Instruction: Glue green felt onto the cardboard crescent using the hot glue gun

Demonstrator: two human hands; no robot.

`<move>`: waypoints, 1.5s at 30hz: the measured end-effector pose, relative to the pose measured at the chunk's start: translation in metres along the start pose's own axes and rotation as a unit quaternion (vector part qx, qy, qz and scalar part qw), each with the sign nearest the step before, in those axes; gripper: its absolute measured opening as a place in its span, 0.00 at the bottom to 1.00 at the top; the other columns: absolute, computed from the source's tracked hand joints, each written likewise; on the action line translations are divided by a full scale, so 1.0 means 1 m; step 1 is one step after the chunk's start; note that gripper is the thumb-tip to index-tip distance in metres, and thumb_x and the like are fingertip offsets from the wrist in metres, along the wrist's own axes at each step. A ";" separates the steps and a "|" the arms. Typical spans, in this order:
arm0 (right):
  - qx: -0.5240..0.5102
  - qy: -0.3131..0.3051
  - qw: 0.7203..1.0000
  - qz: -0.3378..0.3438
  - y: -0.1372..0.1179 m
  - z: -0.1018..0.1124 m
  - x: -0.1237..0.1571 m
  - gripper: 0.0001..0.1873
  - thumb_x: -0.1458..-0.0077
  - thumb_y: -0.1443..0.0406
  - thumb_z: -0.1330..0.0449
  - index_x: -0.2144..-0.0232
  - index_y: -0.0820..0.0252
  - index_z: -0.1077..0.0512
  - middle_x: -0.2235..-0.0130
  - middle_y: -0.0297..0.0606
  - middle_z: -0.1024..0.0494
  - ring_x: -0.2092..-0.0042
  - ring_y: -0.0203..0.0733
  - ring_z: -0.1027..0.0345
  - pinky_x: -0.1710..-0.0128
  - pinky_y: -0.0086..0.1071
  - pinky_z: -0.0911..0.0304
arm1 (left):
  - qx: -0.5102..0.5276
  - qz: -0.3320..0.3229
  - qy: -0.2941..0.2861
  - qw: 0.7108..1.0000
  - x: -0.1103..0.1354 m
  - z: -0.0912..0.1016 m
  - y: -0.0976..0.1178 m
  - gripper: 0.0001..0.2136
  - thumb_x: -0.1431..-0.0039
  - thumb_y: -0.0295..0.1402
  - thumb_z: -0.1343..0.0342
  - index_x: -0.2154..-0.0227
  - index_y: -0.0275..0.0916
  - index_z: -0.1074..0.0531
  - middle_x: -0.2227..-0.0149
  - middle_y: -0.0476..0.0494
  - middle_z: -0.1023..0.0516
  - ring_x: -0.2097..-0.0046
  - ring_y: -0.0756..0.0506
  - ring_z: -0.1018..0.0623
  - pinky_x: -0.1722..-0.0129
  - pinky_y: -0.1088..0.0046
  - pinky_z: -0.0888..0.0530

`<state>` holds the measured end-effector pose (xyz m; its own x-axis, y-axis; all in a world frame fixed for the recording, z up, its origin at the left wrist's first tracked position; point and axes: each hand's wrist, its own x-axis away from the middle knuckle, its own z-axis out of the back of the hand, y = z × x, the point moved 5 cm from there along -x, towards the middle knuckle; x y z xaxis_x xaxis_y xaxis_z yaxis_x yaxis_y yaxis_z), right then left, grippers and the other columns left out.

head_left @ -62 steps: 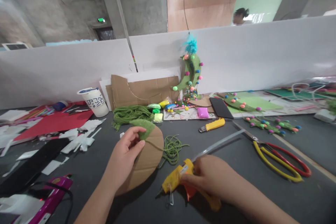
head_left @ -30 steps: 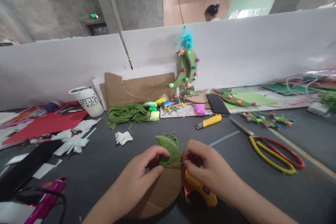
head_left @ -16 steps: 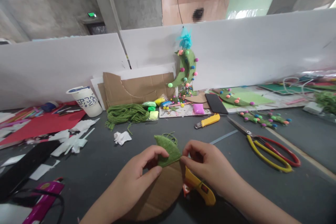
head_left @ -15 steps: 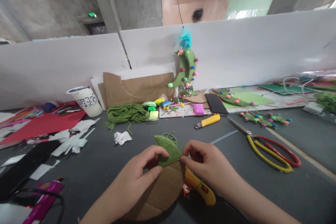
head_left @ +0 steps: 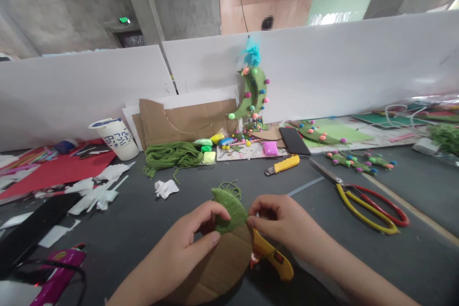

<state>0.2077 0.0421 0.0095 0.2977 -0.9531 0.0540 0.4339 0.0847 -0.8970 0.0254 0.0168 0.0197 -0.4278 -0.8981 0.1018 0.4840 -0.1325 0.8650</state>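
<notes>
In my left hand [head_left: 195,239] is a curved piece of brown cardboard [head_left: 218,267], held between thumb and fingers near its upper end. Green yarn [head_left: 231,208] covers the pointed tip of this cardboard in a tight layer. At the right edge of the green part, the fingertips of my right hand [head_left: 270,215] are pinched together; whatever thin strand they hold is too small to make out. A loose coil of green yarn [head_left: 229,189] lies just behind the tip. Partly under the cardboard and right wrist rests a yellow-orange glue gun [head_left: 276,258].
Scissors [head_left: 373,210] with red and yellow handles and a yellow utility knife [head_left: 283,165] lie right. Behind are a green yarn skein [head_left: 174,155], a phone [head_left: 294,141] and a green crescent with pompoms [head_left: 265,91]. A purple tool [head_left: 59,275] sits left.
The cardboard has tilted slightly, and the lower edge of its green part looks more slanted. Both hands keep nearly the same place and grip.
</notes>
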 end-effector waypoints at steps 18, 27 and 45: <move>-0.113 -0.037 0.992 -0.037 0.011 -0.012 -0.003 0.04 0.57 0.69 0.43 0.80 0.60 0.34 0.82 0.23 0.41 0.79 0.30 0.51 0.80 0.24 0.55 | 0.016 0.008 0.030 0.999 -0.003 -0.003 0.003 0.10 0.42 0.24 0.52 0.62 0.46 0.33 0.65 0.53 0.28 0.61 0.47 0.28 0.60 0.73 0.34; -0.170 -0.051 0.981 -0.076 0.007 -0.025 0.005 0.04 0.57 0.68 0.44 0.81 0.58 0.35 0.85 0.22 0.38 0.83 0.30 0.45 0.85 0.21 0.53 | 0.015 -0.014 0.105 0.994 -0.001 -0.005 0.009 0.07 0.45 0.26 0.48 0.65 0.45 0.33 0.67 0.53 0.29 0.63 0.47 0.28 0.62 0.74 0.33; -0.095 -0.093 0.991 -0.031 0.001 -0.024 0.007 0.05 0.53 0.67 0.45 0.75 0.60 0.28 0.82 0.30 0.28 0.80 0.34 0.34 0.80 0.24 0.44 | -0.057 -0.001 0.126 0.990 -0.002 -0.006 0.017 0.08 0.52 0.22 0.48 0.71 0.43 0.32 0.70 0.52 0.28 0.66 0.47 0.28 0.64 0.73 0.34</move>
<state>0.1901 0.0282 -0.0011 0.4343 -0.8833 0.1763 0.2939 -0.0461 -0.9547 0.0396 0.0141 0.0315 -0.2323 -0.9719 -0.0382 0.5722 -0.1683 0.8027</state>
